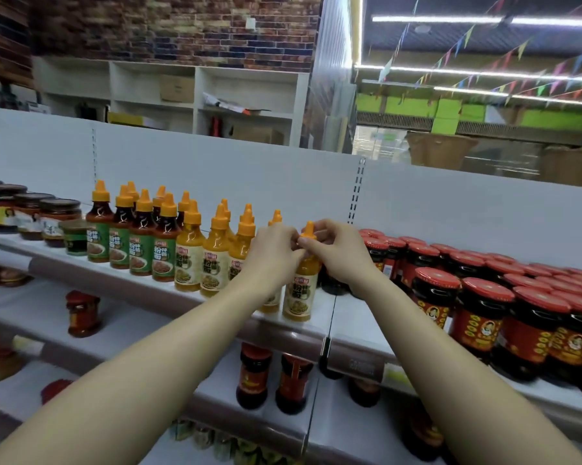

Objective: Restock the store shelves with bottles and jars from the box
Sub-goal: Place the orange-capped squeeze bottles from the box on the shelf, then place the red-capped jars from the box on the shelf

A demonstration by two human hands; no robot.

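So the yellow bottle (299, 286) is stood upright at the front edge of the top shelf (121, 280), at the right end of the yellow row, with red-lidded jars (484, 317) just beside it at 3 o'clock. Its long axis is run straight up and down, nozzle pointed at 12 o'clock, label faced toward the camera.

The neck, right under the orange cap (309, 229), is pinched from both sides: the left hand (276, 253) is set at 9 o'clock of the cap, the right hand (336, 253) at 3 o'clock, fingers curled in and met at the neck. Neither hand is really nearer; the bottle is caught dead between them.

Probably a final nudge is being given, so it's lined up with its neighbours. The box can't be seen here. A tip-over looks possible, given the high grip on a tall, narrow bottle.
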